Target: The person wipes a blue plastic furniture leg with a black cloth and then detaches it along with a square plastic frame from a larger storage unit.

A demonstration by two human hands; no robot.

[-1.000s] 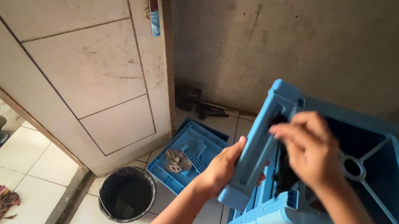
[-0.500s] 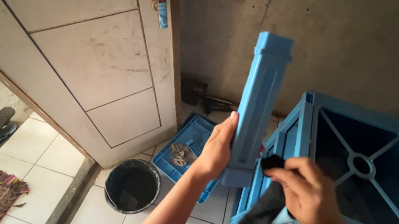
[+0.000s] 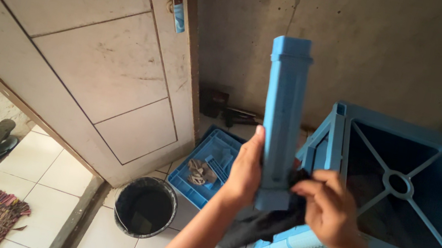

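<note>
1. Upright, the blue plastic post (image 3: 281, 122) sits clasped in the left hand (image 3: 244, 173) near its lower end, just left of the blue frame (image 3: 401, 190).
2. Right hand (image 3: 326, 210) is closed on a dark cloth (image 3: 261, 223), pressing it against the post's base.
3. Risk, as I judge it: gripped so low, the post could tip or slip onto the black bucket (image 3: 145, 208) or blue tray (image 3: 208, 166) on the floor.
</note>
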